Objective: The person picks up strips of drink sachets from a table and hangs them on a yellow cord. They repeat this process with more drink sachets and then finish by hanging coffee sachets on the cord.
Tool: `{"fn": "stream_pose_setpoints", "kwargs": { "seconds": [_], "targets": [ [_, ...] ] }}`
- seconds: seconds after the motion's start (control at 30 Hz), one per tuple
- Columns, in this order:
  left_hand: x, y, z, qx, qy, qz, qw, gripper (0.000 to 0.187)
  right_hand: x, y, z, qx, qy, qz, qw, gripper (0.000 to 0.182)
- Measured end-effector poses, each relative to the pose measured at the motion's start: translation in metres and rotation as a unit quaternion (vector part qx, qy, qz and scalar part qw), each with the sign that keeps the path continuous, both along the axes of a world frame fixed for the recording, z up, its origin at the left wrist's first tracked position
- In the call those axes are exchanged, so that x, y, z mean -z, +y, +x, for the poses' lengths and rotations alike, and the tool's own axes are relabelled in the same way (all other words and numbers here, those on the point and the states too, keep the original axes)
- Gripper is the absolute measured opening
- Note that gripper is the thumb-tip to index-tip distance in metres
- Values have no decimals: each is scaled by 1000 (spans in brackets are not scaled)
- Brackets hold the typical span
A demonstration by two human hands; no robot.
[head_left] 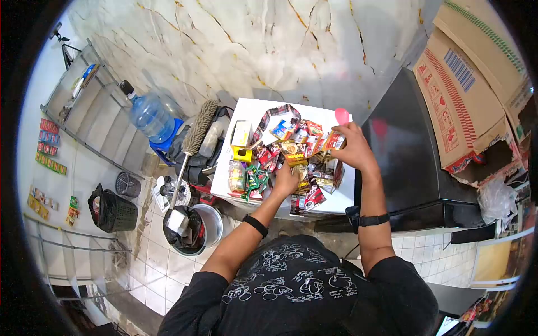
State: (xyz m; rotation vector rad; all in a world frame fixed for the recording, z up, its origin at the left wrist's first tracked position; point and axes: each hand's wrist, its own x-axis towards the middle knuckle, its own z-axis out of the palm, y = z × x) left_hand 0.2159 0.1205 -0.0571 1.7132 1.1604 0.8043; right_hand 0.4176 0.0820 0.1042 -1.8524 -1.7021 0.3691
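A white tabletop [238, 115] carries a heap of coffee sachets and other small packets. My right hand [356, 148] pinches the end of a red-and-brown sachet strip [316, 147] at the heap's right side. My left hand [287, 180] is closed at the front of the pile, its fingers against a brown-and-yellow coffee sachet [294, 150]. Green sachets [256, 178] lie just left of that hand. A yellow box [241, 154], a white box [242, 133] and a clear-wrapped pack [236, 176] stand along the left side. A pink round object [342, 116] is beyond my right hand.
A black cabinet [392, 151] stands to the right, with an open cardboard box [459, 106] on it. At left are a blue water jug [151, 117], a long-handled duster [200, 129], a lined bucket [210, 224] and a black basket [115, 210]. A marble-patterned wall [269, 50] is behind.
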Motion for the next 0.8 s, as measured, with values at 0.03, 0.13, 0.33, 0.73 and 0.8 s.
{"fn": "stream_pose_setpoints", "kwargs": {
  "seconds": [0.03,0.13,0.33,0.73,0.8],
  "targets": [
    [-3,-2,0,-10,8,-2,1000,42,-6,2,-2,-2,-1,1,1000,61],
    [-1,-2,0,-27,2,-9,1000,42,-24,4,-9,-3,-1,81,997,51],
    [2,-3,-1,-67,-31,-2,997,46,-78,-7,-21,-32,52,193,979,45],
    [-22,-13,-5,-79,-27,42,996,71,-122,-40,-25,-83,316,313,892,43],
    [-28,-21,-5,-67,3,68,995,64,-119,-40,-27,-76,361,289,883,42]
  ]
}}
